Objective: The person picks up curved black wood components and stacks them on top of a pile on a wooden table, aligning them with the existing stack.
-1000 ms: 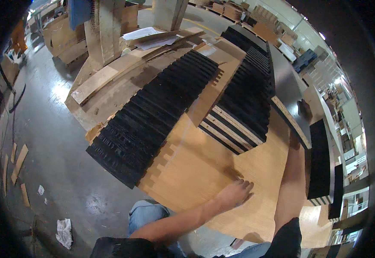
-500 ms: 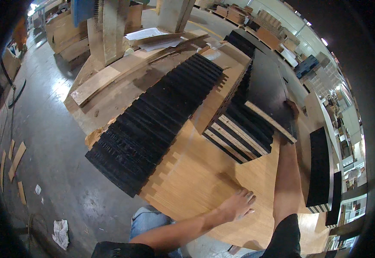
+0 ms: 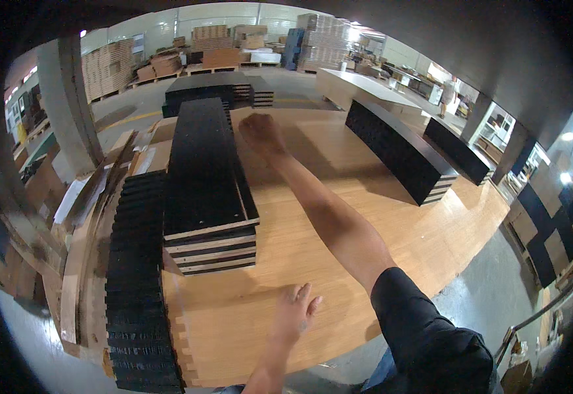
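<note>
A stack of black-faced boards (image 3: 201,157) with pale layered edges lies on the wood-coloured tabletop (image 3: 339,262), left of the middle. Its top board sits slightly askew over those beneath. My right hand (image 3: 260,134) is near the far right side of this stack, fingers curled in, with nothing visible in it. Closer to me, my left hand (image 3: 294,310) hovers or rests over the tabletop, somewhat blurred. Its fingers are apart and hold nothing. Along the left runs a row of black strips (image 3: 135,282) set tightly side by side.
Two black board stacks stand to the right, a larger one (image 3: 398,151) and a narrower one (image 3: 457,148). More black boards (image 3: 207,88) are piled beyond the far edge. Posts (image 3: 69,105), wooden planks (image 3: 79,282) and papers (image 3: 69,197) are on the left. Loaded pallets (image 3: 214,52) line the back.
My view has swung to the right. The top board, earlier turned across the stack with my right hand at its edge, now lies nearly in line with it. My right hand is off the board.
</note>
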